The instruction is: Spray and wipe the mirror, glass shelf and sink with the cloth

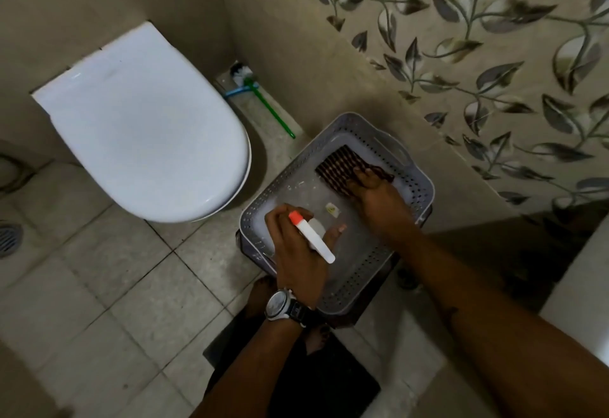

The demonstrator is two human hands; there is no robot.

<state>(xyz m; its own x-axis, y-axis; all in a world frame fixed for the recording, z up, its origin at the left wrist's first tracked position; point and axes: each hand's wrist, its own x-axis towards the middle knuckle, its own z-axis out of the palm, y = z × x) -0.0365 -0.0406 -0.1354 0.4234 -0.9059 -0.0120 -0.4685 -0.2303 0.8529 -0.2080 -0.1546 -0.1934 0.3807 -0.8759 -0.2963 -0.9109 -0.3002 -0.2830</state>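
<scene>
A grey perforated basket [413,168] stands on a dark stool beside the wall. My left hand [296,253], with a watch on the wrist, is closed around a white spray bottle [314,236] with an orange nozzle, held low inside the basket. A dark checked cloth [339,167] lies at the basket's far side. My right hand [379,197] rests on the cloth's near end with the fingers on the fabric; whether it grips the cloth is unclear. No mirror or glass shelf is in view. A white edge [580,289] at the right may be the sink.
A white toilet [145,127] with its lid down stands to the left. A green-handled toilet brush [267,101] lies in the corner behind it. A floor drain [8,238] is at the far left. My bare feet stand on a dark mat [323,381]. A leaf-patterned tiled wall [494,55] is to the right.
</scene>
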